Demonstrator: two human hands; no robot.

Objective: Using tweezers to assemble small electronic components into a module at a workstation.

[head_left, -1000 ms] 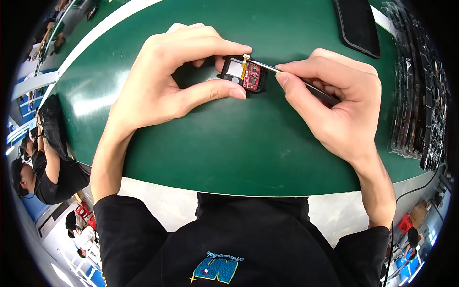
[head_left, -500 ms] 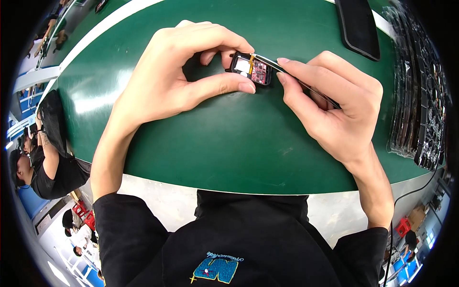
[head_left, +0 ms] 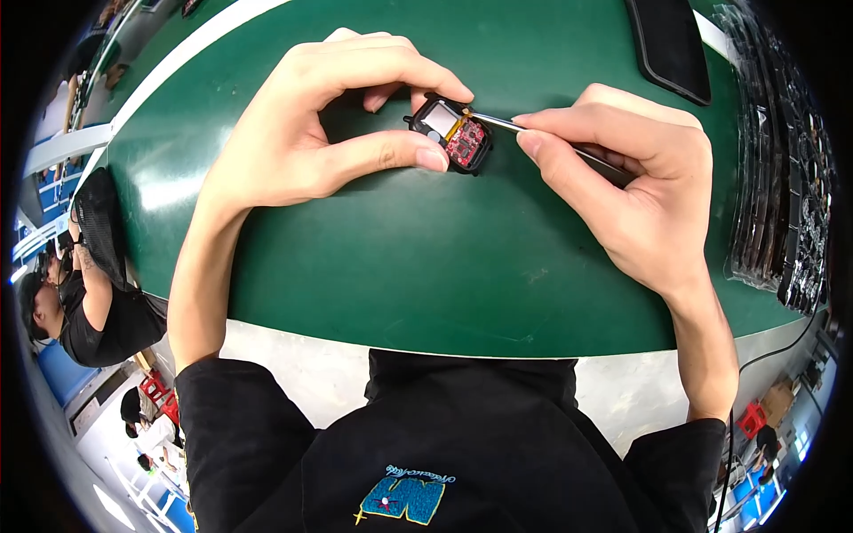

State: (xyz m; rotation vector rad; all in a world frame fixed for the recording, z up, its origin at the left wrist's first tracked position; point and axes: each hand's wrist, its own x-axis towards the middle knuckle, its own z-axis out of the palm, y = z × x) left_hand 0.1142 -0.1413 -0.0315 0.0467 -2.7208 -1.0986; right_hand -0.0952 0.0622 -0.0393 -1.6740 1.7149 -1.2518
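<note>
Between the thumb and fingers of my left hand (head_left: 329, 124) is a small black electronic device casing (head_left: 484, 158), its inside facing up. A silvery battery-like block, a strip of amber tape and a red circuit board (head_left: 466, 142) show inside it. My right hand (head_left: 635, 169) pinches a pair of slim metal tweezers (head_left: 498, 121). Their tips reach the upper edge of the casing, by the amber tape and close to my left index fingertip. Whether they grip anything there is too small to tell.
A black phone-like slab (head_left: 668, 49) lies at the far right of the green table (head_left: 426, 275). Stacked clear plastic trays (head_left: 773, 169) with dark parts stand along the right edge, near a black cable (head_left: 782, 351). A person in black (head_left: 107, 311) sits at the left.
The casing has turned clockwise and shifted slightly left in my left hand. The tweezers now lie flatter, with their tips at the casing's upper edge.
</note>
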